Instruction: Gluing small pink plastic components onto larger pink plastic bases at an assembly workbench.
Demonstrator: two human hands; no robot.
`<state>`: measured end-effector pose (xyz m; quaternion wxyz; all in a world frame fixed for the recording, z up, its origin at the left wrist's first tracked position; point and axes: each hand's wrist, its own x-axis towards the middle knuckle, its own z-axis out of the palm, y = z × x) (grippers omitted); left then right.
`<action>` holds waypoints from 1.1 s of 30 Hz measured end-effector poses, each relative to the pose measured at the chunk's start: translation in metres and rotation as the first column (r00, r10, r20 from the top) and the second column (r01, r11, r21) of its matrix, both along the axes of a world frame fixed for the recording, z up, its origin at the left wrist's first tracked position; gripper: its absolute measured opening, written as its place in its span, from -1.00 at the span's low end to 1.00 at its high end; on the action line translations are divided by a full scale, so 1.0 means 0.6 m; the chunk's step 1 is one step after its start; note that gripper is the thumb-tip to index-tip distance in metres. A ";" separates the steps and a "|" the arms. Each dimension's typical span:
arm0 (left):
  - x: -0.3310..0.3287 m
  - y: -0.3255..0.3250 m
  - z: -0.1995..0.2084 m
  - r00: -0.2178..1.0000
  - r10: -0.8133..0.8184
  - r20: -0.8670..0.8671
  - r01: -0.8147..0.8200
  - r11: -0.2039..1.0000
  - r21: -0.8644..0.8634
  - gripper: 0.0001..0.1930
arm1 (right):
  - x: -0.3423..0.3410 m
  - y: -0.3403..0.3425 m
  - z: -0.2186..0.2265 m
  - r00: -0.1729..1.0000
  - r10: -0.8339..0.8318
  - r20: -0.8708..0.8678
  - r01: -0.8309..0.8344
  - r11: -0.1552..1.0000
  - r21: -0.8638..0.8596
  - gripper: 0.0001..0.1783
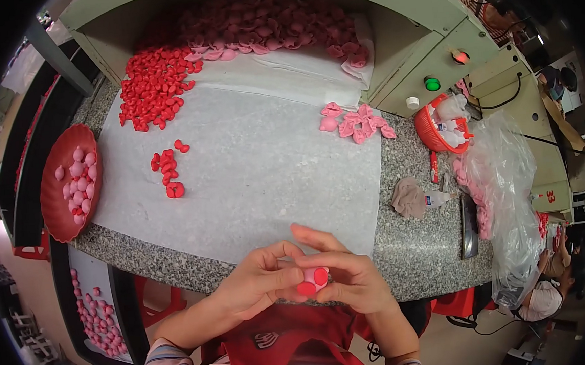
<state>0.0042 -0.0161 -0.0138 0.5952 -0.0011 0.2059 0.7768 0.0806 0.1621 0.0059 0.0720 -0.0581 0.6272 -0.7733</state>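
Observation:
Close to my body, just past the near edge of the bench, both my hands meet around a small pink piece with red rounded parts [315,280]. My left hand [262,279] pinches it between thumb and fingers. My right hand [350,273] grips it from the other side, with one finger raised. Their fingers cover part of the piece. On the white paper [257,164] beyond lie a few loose red pieces [168,172]. A bigger pile of red pieces [153,84] sits farther back, beside heaped pink pieces [268,25]. Several pink pieces [359,123] lie toward the right.
A red bowl [50,192] of pink balls stands at left. Below it is a black-edged tray [67,300] holding pink-and-red pieces. At right are a red basket [430,131] with bottles, a crumpled cloth [409,198], a dark phone-like slab [469,228] and a clear plastic bag [510,187].

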 end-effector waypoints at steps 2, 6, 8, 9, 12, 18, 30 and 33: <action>0.012 -0.002 -0.001 0.999 0.036 0.002 -0.036 0.998 0.051 -0.64 | -0.002 -0.002 0.004 0.994 -0.090 -0.066 0.095 0.993 0.069 -0.44; 0.032 0.015 0.022 0.832 0.235 -0.503 -0.290 0.956 -0.033 -0.47 | 0.007 -0.027 -0.016 0.941 -0.336 -0.043 0.334 0.941 -0.053 -0.47; 0.033 0.017 0.024 0.796 0.259 -0.546 -0.296 0.955 0.022 -0.40 | 0.014 -0.034 -0.018 0.936 -0.348 -0.053 0.343 0.935 -0.084 -0.48; 0.029 0.016 0.024 0.760 0.268 -0.592 -0.303 0.952 0.044 -0.38 | 0.017 -0.036 -0.020 0.930 -0.364 -0.059 0.355 0.928 -0.116 -0.48; 0.031 0.015 0.022 0.660 0.291 -0.693 -0.316 0.944 0.096 -0.35 | 0.026 -0.040 -0.021 0.900 -0.348 -0.261 0.389 0.913 0.121 -0.44; 0.023 0.014 0.031 0.669 0.246 -0.701 -0.290 0.955 0.058 -0.38 | 0.035 -0.061 -0.010 0.861 -0.456 -0.226 0.491 0.861 0.132 -0.54; 0.036 0.014 0.042 0.813 0.249 -0.526 -0.265 0.963 0.045 -0.54 | 0.030 -0.068 0.002 0.866 -0.426 -0.262 0.480 0.855 0.197 0.29; 0.035 0.012 0.044 0.819 0.140 -0.557 -0.190 0.981 -0.033 -0.54 | 0.020 -0.058 0.002 0.913 -0.302 -0.273 0.385 0.860 0.335 0.35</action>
